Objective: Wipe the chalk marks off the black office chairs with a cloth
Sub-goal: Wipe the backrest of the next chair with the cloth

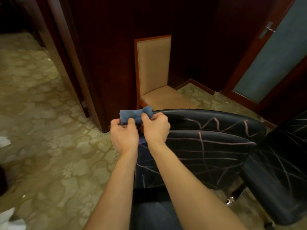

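Observation:
A small blue cloth (134, 113) is bunched between both hands, held in the air just left of the top edge of a black office chair's back (207, 143). My left hand (123, 133) grips the cloth's left end and my right hand (155, 127) grips its right end. The chair's back is crossed with pink and white chalk lines (216, 125). A second black office chair (282, 171), also marked with chalk lines, stands at the right.
A wooden chair with beige upholstery (153, 70) stands against the dark wood wall (108, 47) beyond the hands. A door with a frosted glass panel (272, 52) is at the right. Patterned carpet (41, 122) covers the floor, with white paper scraps (5, 141) at the left edge.

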{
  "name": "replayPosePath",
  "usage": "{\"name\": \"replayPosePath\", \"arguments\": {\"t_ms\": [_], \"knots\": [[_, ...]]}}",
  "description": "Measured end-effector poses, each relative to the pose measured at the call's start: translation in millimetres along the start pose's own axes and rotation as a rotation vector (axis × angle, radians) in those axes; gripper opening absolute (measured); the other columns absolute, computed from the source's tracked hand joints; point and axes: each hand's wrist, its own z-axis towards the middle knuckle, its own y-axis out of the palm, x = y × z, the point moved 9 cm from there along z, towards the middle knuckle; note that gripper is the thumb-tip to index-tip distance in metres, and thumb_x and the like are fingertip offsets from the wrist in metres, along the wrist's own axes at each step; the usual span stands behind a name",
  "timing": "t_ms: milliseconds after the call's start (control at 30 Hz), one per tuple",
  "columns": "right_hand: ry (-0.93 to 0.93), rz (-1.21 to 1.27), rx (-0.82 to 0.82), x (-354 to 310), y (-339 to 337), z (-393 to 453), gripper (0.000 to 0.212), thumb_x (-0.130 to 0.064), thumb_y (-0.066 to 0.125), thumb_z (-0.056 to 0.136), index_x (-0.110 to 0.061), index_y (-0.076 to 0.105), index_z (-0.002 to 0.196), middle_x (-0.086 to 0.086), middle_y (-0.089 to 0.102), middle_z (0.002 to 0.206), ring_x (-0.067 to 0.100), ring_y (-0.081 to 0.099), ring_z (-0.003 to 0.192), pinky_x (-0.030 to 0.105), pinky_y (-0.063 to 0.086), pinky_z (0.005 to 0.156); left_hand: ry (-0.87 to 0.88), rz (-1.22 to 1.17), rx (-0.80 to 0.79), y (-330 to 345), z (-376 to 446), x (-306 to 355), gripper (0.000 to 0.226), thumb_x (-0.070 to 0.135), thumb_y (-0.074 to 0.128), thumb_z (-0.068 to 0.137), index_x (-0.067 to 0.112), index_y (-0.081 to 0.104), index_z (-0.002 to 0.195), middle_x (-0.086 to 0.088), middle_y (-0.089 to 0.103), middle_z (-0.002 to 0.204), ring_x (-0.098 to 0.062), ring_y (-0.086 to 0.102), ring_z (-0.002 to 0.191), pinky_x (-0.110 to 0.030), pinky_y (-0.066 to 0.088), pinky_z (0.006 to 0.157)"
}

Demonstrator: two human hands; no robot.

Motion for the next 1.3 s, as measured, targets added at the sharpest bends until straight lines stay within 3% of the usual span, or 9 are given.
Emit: {"name": "replayPosePath", "arguments": {"t_ms": [233,367,467,667,833,1000,1133,1233,1300], "knots": [[0.021,-0.086,0.101,3.6,-45.8,27.1,0.016,-0.031,0.066,0.090,-0.019,0.061,0.082,-0.003,0.065,0.078,0.007,0.060,0.068,0.021,0.040,0.055,0.033,0.184,-0.137,41.1,-14.7,32.4,0.017,0.040,0.068,0.084,0.026,0.061,0.090,0.000,0.073,0.083,-0.022,0.071,0.082,-0.042,0.059,0.080],[0.109,-0.107,0.299,28.5,-117.8,42.2,0.019,-0.037,0.068,0.086,-0.021,0.061,0.076,0.002,0.068,0.079,0.022,0.067,0.080,0.042,0.057,0.078,0.161,0.385,-0.275,95.0,-76.6,56.5,0.022,0.038,0.062,0.092,0.022,0.059,0.107,-0.005,0.069,0.107,-0.028,0.064,0.103,-0.031,0.039,0.072],[0.155,-0.120,0.382,34.4,-146.0,44.5,0.024,-0.041,0.068,0.086,-0.020,0.063,0.078,0.003,0.069,0.081,0.024,0.068,0.083,0.044,0.057,0.083,0.179,0.371,-0.361,119.4,-94.1,54.3,0.022,0.038,0.061,0.092,0.023,0.058,0.108,-0.006,0.069,0.108,-0.029,0.063,0.106,-0.034,0.041,0.074],[0.186,-0.013,0.338,33.0,-102.1,28.6,0.034,-0.052,0.068,0.083,-0.018,0.069,0.080,0.001,0.072,0.081,0.020,0.069,0.079,0.038,0.056,0.077,0.171,0.244,-0.194,81.4,-64.5,44.6,0.022,0.035,0.066,0.091,0.024,0.061,0.109,-0.001,0.074,0.096,-0.025,0.067,0.099,-0.035,0.049,0.082],[0.068,-0.057,0.175,10.6,-49.8,11.5,0.017,-0.032,0.067,0.091,-0.017,0.065,0.098,-0.003,0.068,0.090,0.011,0.067,0.086,0.014,0.038,0.056,0.078,0.070,-0.066,42.5,-27.8,17.9,0.015,0.033,0.070,0.087,0.030,0.057,0.094,0.005,0.072,0.083,-0.018,0.070,0.084,-0.044,0.058,0.083],[-0.007,-0.110,0.087,0.4,-30.0,12.7,0.014,-0.029,0.066,0.090,-0.018,0.060,0.096,-0.001,0.066,0.092,0.015,0.067,0.088,0.034,0.058,0.078,-0.052,-0.061,-0.032,32.8,-12.8,2.0,0.012,0.033,0.070,0.083,0.029,0.060,0.088,0.003,0.073,0.070,-0.014,0.073,0.071,-0.047,0.061,0.076],[-0.008,-0.119,0.075,2.8,-53.3,29.0,0.015,-0.030,0.066,0.089,-0.017,0.062,0.093,-0.001,0.066,0.088,0.015,0.065,0.082,0.032,0.055,0.073,-0.092,-0.050,-0.018,49.3,-17.7,10.8,0.021,0.043,0.065,0.088,0.022,0.062,0.091,0.000,0.072,0.066,-0.017,0.072,0.065,-0.038,0.059,0.068],[0.065,-0.108,0.133,15.0,-95.8,47.2,0.018,-0.033,0.067,0.088,-0.017,0.064,0.095,0.001,0.068,0.091,0.018,0.065,0.085,0.031,0.050,0.072,0.080,0.149,-0.019,76.9,-39.1,42.6,0.022,0.049,0.062,0.080,0.028,0.056,0.083,0.000,0.075,0.082,-0.023,0.072,0.084,-0.038,0.056,0.081],[0.106,-0.099,0.217,27.0,-133.3,57.1,0.017,-0.034,0.067,0.088,-0.017,0.065,0.093,0.003,0.069,0.092,0.020,0.066,0.087,0.036,0.054,0.079,0.161,0.312,-0.101,105.8,-71.7,62.1,0.020,0.045,0.063,0.087,0.028,0.059,0.096,-0.004,0.073,0.101,-0.028,0.066,0.102,-0.035,0.048,0.083]]}}
